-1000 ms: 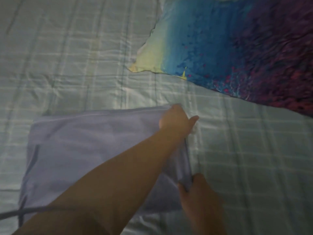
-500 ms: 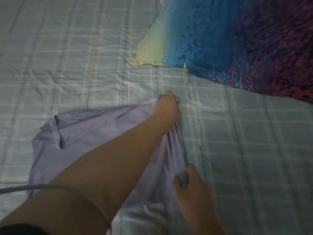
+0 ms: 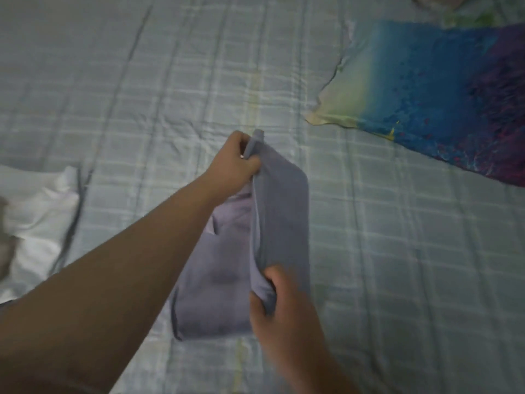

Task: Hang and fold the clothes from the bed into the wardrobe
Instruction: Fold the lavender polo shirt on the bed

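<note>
A lavender garment [image 3: 279, 211], folded into a narrow strip, hangs lifted above the checked bed sheet [image 3: 397, 251]. My left hand [image 3: 234, 163] pinches its far top corner. My right hand [image 3: 279, 302] grips the near end of the same folded edge. The lower layers of the garment sag toward the sheet between my hands and under my left forearm, which hides part of them.
A pillow [image 3: 431, 98] with a yellow, blue and purple print lies at the upper right. A white garment [image 3: 37, 220] sits crumpled at the left edge. The pale checked sheet covers the whole view.
The lavender garment has been folded over from a wide flat spread into a narrow strip and lifted off the sheet. Both hands have kept their grip, and the view has shifted left.
</note>
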{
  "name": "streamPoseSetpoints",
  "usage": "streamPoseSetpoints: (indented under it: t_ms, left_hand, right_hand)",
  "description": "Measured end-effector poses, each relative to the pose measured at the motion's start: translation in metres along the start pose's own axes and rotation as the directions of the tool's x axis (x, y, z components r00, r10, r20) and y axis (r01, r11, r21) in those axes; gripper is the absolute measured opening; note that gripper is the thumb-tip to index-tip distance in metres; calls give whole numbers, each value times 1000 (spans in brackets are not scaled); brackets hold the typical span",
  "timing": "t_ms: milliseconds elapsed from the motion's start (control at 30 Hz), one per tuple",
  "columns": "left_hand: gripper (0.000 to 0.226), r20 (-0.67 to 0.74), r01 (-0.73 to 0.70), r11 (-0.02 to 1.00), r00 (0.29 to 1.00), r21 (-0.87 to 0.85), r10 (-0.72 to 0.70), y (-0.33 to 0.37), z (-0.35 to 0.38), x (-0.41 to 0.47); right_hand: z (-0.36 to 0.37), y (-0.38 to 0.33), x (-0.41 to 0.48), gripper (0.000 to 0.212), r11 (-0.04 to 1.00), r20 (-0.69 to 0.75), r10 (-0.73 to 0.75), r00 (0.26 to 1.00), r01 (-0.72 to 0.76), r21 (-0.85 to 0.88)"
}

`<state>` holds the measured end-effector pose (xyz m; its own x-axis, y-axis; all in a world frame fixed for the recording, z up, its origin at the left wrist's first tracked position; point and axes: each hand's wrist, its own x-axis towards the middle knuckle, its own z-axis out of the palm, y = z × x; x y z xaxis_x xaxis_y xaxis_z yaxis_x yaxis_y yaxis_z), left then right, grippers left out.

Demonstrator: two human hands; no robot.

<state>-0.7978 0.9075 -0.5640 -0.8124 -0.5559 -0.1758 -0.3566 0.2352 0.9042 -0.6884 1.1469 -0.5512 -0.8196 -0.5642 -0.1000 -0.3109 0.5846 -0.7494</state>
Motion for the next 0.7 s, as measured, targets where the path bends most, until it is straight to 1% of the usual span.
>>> streamPoseSetpoints:
  t_ms: [67,133,200,267,333,400,467,533,633,667,700]
  left_hand:
    - [19,-13,39,999,999,12,-39,-33,-43,-6]
    - [18,-28,91,995,996,40,-89,-72,-78,-13]
    - [18,-44,139,987,990,78,-136,-109,-102,-18]
    - [23,-45,165,982,986,98,-161,-139,-116,-22]
    - [33,-26,170,982,985,81,-169,-160,-120,-26]
    - [38,-4,170,985,985,19,-170,-169,-119,-32]
    - [40,16,139,990,990,-37,-138,-169,-121,-41]
    - [38,26,117,992,993,-42,-115,-165,-124,-51]
    - [35,33,129,991,991,-46,-127,-163,-127,-67]
    - [34,22,127,991,992,-32,-126,-164,-127,-72]
    - [33,7,119,993,993,-13,-119,-164,-128,-78]
  right_hand:
    - [39,-23,-3,29,998,7,-37,999,37,-51]
    - [79,-38,-6,33,995,64,-27,998,33,-91]
    - [117,-45,-10,31,986,113,-13,993,31,-163]
    - [147,-50,-15,29,977,161,52,986,-17,-214]
    - [169,-52,-21,32,961,173,103,980,-53,-272]
    - [181,-51,-28,31,957,172,122,978,-70,-280]
    - [186,-49,-33,23,959,177,119,977,-67,-275]
    - [187,-47,-34,21,960,186,119,975,-66,-272]
    - [186,-46,-30,35,954,189,152,970,-94,-284]
    - [183,-46,-28,37,956,173,156,972,-104,-276]
    - [180,-44,-26,35,960,143,140,980,-99,-262]
